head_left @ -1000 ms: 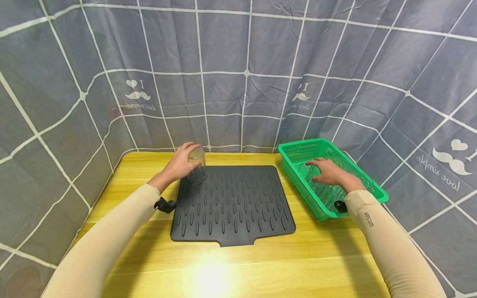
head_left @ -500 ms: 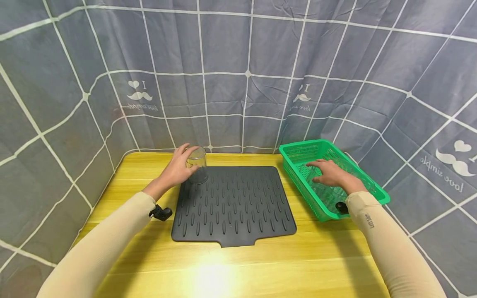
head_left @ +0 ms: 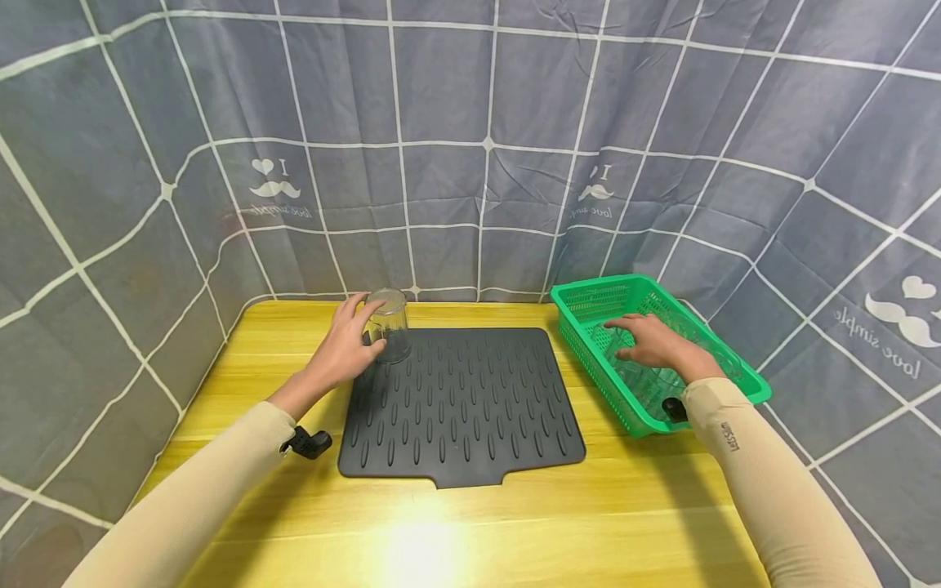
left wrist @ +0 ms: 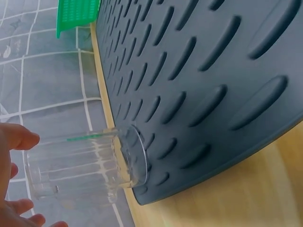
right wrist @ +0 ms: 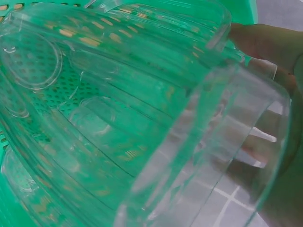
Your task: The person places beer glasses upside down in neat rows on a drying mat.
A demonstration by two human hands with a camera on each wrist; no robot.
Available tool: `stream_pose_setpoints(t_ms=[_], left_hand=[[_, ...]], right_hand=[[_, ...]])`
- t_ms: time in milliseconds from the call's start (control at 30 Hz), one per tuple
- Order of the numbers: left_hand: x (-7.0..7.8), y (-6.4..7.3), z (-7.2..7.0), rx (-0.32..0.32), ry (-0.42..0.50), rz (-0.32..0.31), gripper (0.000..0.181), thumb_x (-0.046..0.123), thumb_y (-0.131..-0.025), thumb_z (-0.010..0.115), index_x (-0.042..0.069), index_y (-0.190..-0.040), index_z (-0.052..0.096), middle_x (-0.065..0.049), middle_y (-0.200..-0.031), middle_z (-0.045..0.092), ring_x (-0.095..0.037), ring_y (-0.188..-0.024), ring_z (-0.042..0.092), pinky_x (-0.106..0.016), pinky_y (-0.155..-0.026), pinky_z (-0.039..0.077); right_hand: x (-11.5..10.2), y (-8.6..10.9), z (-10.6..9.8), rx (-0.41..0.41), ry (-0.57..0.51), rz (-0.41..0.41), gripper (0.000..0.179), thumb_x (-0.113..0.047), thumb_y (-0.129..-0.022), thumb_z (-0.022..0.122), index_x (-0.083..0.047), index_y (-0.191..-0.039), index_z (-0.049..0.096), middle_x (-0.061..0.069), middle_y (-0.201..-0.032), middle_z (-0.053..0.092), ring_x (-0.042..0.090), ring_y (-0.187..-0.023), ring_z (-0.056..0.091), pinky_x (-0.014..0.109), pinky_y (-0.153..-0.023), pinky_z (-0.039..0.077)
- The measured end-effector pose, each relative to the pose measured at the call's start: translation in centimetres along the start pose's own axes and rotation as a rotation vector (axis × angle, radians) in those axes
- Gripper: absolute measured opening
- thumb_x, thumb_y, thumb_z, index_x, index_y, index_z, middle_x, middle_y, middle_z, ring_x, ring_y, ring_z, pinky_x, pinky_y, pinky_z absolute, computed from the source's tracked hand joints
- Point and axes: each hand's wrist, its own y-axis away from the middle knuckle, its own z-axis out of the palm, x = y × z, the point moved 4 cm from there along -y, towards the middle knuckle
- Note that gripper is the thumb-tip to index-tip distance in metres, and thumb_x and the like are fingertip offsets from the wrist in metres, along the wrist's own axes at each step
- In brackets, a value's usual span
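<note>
A clear drinking glass (head_left: 391,331) stands on the far left corner of a black ribbed mat (head_left: 463,400), seemingly rim-down. Beside it is my left hand (head_left: 345,339), thumb and fingers spread. In the left wrist view, the fingertips (left wrist: 23,137) stand apart around the upper end of the glass (left wrist: 85,163), with a gap. My right hand (head_left: 650,339) is over the green basket (head_left: 588,359), thumb and fingers apart. Several clear ribbed glasses (right wrist: 118,104) lie in that basket. Some right fingers show through a glass; whether they touch it I cannot tell.
The mat lies on a yellow wooden table (head_left: 353,531), with the basket to its right. A grey checked cloth (head_left: 441,188) hangs behind and on both sides. Dark wrist cameras (head_left: 309,443) sit at both wrists.
My left hand has loosened from the glass and drawn back left and toward me. The glass stays on the mat. My right hand has hardly moved.
</note>
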Motion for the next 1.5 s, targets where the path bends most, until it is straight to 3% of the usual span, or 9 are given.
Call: stream_pose_setpoints(t_ms=[233, 567, 800, 1000, 1500], left_hand=[[0.4, 2.0, 0.2, 0.042, 0.014, 0.009, 0.066, 0.015, -0.092, 0.068, 0.010, -0.152, 0.042, -0.023, -0.162, 0.021, -0.046, -0.150, 0.017, -0.069, -0.109, 0.032], [1.1, 4.6, 1.2, 0.030, -0.001, 0.049, 0.062, 0.016, -0.091, 0.070, 0.011, -0.149, 0.047, -0.022, -0.160, 0.026, -0.045, -0.147, 0.024, -0.069, -0.105, 0.037], [1.9, 6.2, 2.7, -0.061, -0.004, 0.083, 0.062, 0.019, -0.091, 0.072, 0.012, -0.149, 0.048, -0.021, -0.159, 0.029, -0.045, -0.146, 0.027, -0.068, -0.106, 0.038], [1.8, 7.0, 4.2, -0.150, -0.004, 0.077, 0.063, 0.024, -0.092, 0.073, 0.012, -0.149, 0.049, -0.021, -0.159, 0.031, -0.044, -0.147, 0.027, -0.067, -0.108, 0.037], [1.4, 8.4, 6.5, -0.278, -0.023, 0.069, 0.068, 0.032, -0.091, 0.074, 0.014, -0.151, 0.047, -0.019, -0.163, 0.028, -0.043, -0.149, 0.027, -0.065, -0.107, 0.038]], right_hand=[[0.1, 0.1, -0.2, 0.017, -0.007, -0.005, 0.059, -0.014, -0.093, 0.072, -0.003, -0.147, 0.051, 0.036, -0.149, 0.040, 0.062, -0.139, 0.027, 0.072, -0.116, 0.014], [0.5, 0.3, -0.1, 0.021, -0.010, -0.007, 0.059, -0.015, -0.093, 0.072, -0.004, -0.147, 0.051, 0.035, -0.149, 0.041, 0.062, -0.139, 0.027, 0.072, -0.115, 0.015], [0.7, 0.4, -0.1, 0.031, -0.013, -0.011, 0.056, -0.016, -0.093, 0.071, -0.004, -0.145, 0.053, 0.033, -0.147, 0.045, 0.061, -0.139, 0.028, 0.072, -0.114, 0.019], [0.7, 0.2, 0.0, 0.046, -0.021, -0.015, 0.054, -0.015, -0.093, 0.072, -0.004, -0.143, 0.055, 0.032, -0.147, 0.046, 0.060, -0.139, 0.030, 0.071, -0.115, 0.018], [0.6, 0.2, 0.0, 0.046, -0.025, -0.015, 0.052, -0.016, -0.093, 0.072, -0.004, -0.141, 0.057, 0.033, -0.146, 0.045, 0.060, -0.137, 0.031, 0.072, -0.111, 0.027]])
